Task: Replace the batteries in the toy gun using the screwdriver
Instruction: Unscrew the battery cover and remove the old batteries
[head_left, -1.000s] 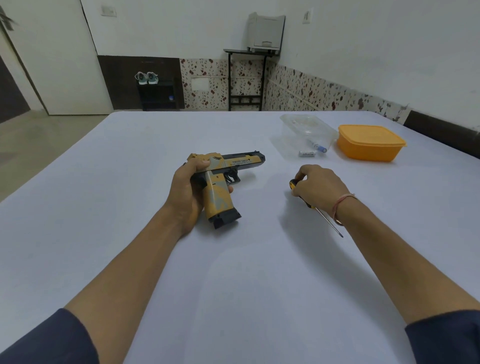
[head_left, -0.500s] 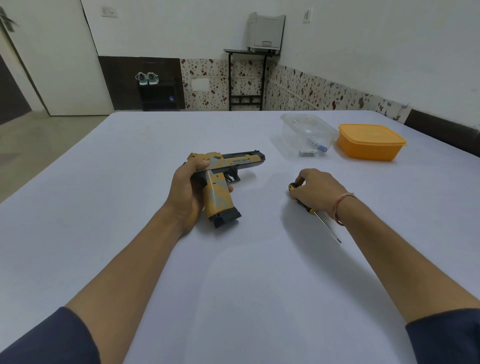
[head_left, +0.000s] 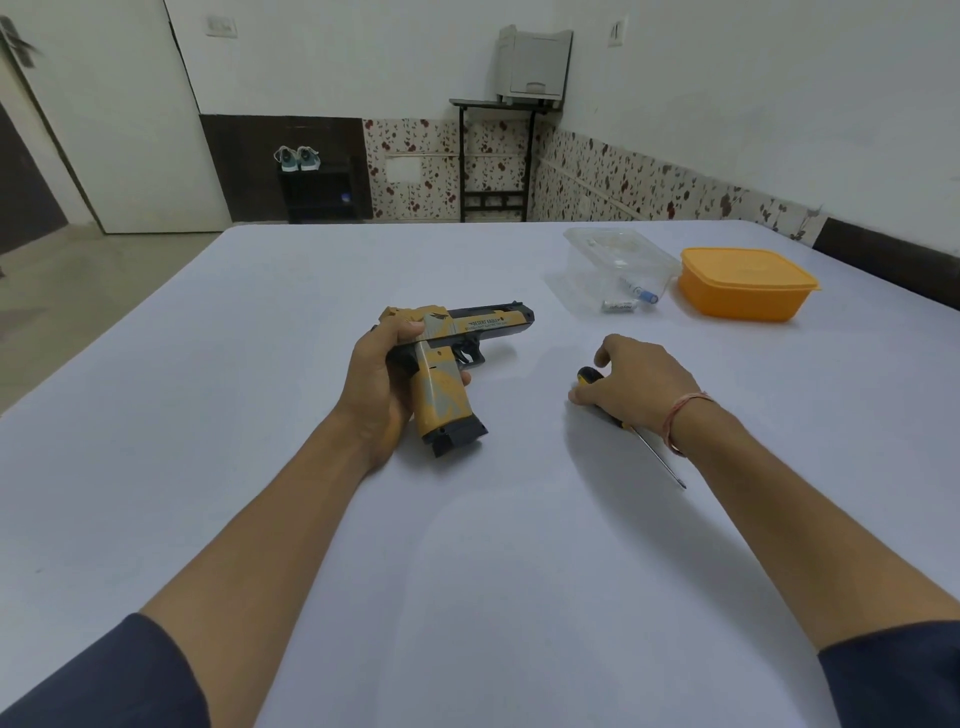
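Gun in your left, screwdriver under your right

Your left hand (head_left: 382, 387) is wrapped tight round the grip of the toy gun (head_left: 452, 364), which lies on its side mid table (head_left: 260, 415) w/ barrel pointing right. Your right hand (head_left: 634, 387) sits over the screwdriver (head_left: 652, 447), fingers loose & spread on the handle, not clamped; shaft tip pokes out toward you. Batteries (head_left: 631, 302) are in the clear tub (head_left: 613, 270) at the back, just beside the orange box (head_left: 745, 283).

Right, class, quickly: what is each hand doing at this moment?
Left hand: closed around the toy gun, holding its grip.
Right hand: over the screwdriver handle on the table; whether it grips cannot be told.
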